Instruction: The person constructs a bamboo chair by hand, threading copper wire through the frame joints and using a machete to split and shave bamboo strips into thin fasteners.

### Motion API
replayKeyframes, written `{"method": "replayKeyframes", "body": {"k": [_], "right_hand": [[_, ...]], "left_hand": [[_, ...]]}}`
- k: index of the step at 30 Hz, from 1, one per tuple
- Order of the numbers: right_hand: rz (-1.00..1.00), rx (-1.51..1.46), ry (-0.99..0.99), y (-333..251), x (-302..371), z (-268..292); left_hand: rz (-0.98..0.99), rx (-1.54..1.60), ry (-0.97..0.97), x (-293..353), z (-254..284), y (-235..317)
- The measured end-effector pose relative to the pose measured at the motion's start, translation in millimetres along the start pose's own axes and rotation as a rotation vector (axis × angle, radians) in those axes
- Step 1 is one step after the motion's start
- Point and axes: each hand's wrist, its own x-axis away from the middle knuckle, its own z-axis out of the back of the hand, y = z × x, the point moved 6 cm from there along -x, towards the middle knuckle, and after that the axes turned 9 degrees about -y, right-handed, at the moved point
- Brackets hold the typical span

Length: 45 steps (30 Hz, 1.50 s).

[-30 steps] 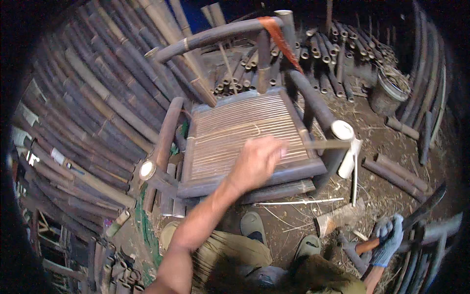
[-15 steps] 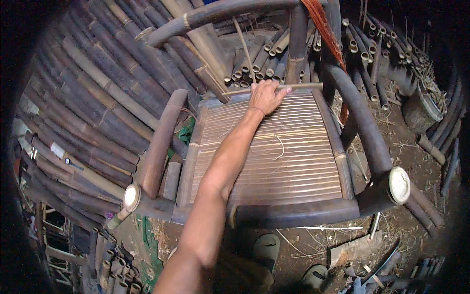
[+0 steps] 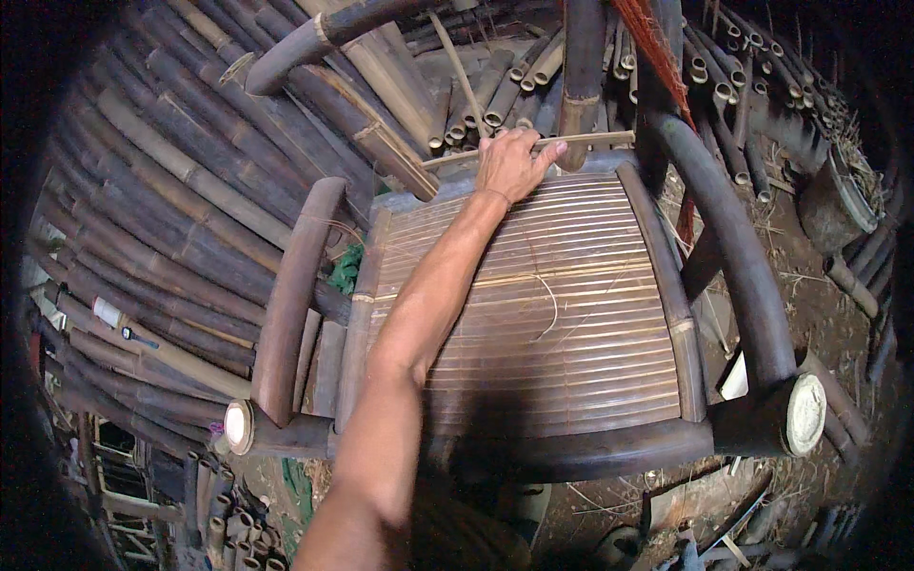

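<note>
A dark bamboo armchair fills the middle, its slatted seat (image 3: 590, 314) facing up. My left hand (image 3: 511, 164) reaches over the seat to its rear edge, palm down. Its fingers curl over a thin bamboo strip (image 3: 600, 140) lying crosswise just behind the rear rail, with the thumb along it. A slender stick (image 3: 457, 71) rises at a slant beside the fingertips; whether the hand also holds it, I cannot tell. One loose curled fibre (image 3: 549, 305) lies on the slats. My right hand is out of view.
Thick curved armrests (image 3: 733, 247) flank the seat. Dark bamboo poles (image 3: 181, 209) lie stacked at the left. Cut bamboo tubes (image 3: 538, 71) are piled behind the chair, near hanging orange strands (image 3: 657, 48). A bucket of shavings (image 3: 838, 200) stands at the right.
The view has shifted, and the chair's front appears lower and larger. My left hand has moved slightly up and away with the bamboo strip, which now sits farther from the seat slats.
</note>
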Motion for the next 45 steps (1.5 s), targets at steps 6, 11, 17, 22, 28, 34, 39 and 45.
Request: {"method": "replayKeyframes", "body": {"k": [6, 11, 17, 22, 28, 34, 39, 45], "right_hand": [[-0.098, -0.056, 0.007, 11, -8, 4], [-0.043, -0.039, -0.115, 20, -3, 9], [-0.063, 0.02, -0.108, 48, -25, 32], [-0.196, -0.011, -0.131, 41, -15, 27], [-0.091, 0.014, -0.05, 39, -13, 29], [-0.05, -0.004, -0.039, 49, -19, 36], [-0.057, 0.078, -0.078, 37, -11, 27], [-0.193, -0.058, -0.143, 53, -12, 39]], "left_hand": [[0.09, 0.036, -0.038, -16, 2, -8], [-0.016, -0.097, -0.045, 1, 13, 55], [0.222, -0.144, -0.185, 29, -4, -11], [0.232, -0.11, -0.271, 21, -29, -22], [0.215, -0.098, -0.206, 22, -50, -34], [0.197, -0.124, -0.162, 23, -52, -45], [0.206, -0.202, -0.206, 22, -55, -44], [0.328, -0.213, -0.243, 18, -54, -41]]}}
